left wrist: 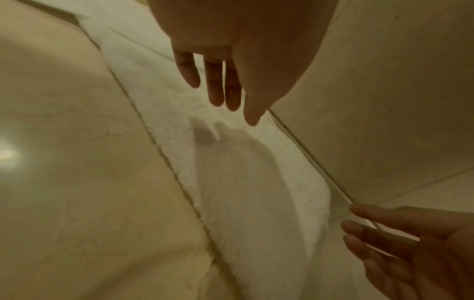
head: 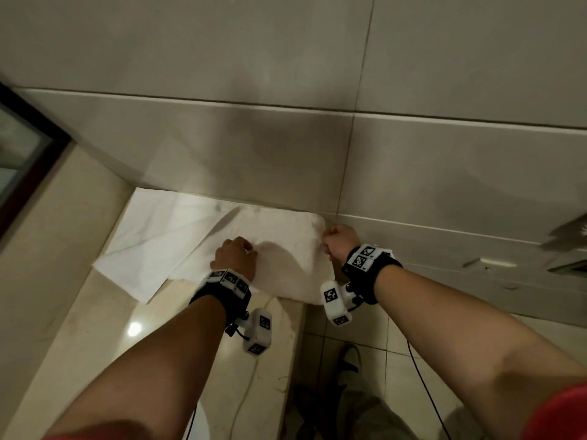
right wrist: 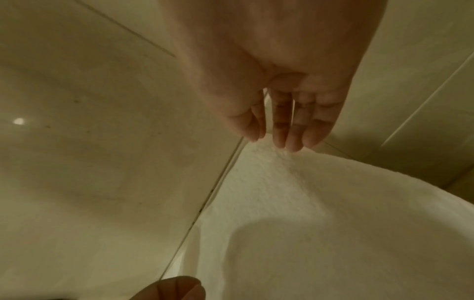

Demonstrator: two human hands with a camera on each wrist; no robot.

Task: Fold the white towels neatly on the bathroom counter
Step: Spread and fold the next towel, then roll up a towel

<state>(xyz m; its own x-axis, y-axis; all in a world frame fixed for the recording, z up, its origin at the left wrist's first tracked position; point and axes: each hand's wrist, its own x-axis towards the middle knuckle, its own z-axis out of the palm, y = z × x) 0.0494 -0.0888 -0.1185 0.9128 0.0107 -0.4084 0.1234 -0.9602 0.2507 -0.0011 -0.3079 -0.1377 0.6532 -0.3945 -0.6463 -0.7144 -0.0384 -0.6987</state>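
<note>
The fluffy white towel (head: pixel 270 249) lies folded into a thick rectangle at the counter's (head: pixel 95 328) far corner against the tiled wall (head: pixel 286 138), partly overlapping a flatter white cloth (head: pixel 149 236) that seems still to need folding. The left hand (head: pixel 236 257) hovers released, fingers (left wrist: pixel 214 85) straight above the pile; the right hand (head: pixel 340 241) touches its corner with straight fingertips (right wrist: pixel 279 130). No containers show.

White towel (head: pixel 279 249), beige counter (head: pixel 95 328)
</note>
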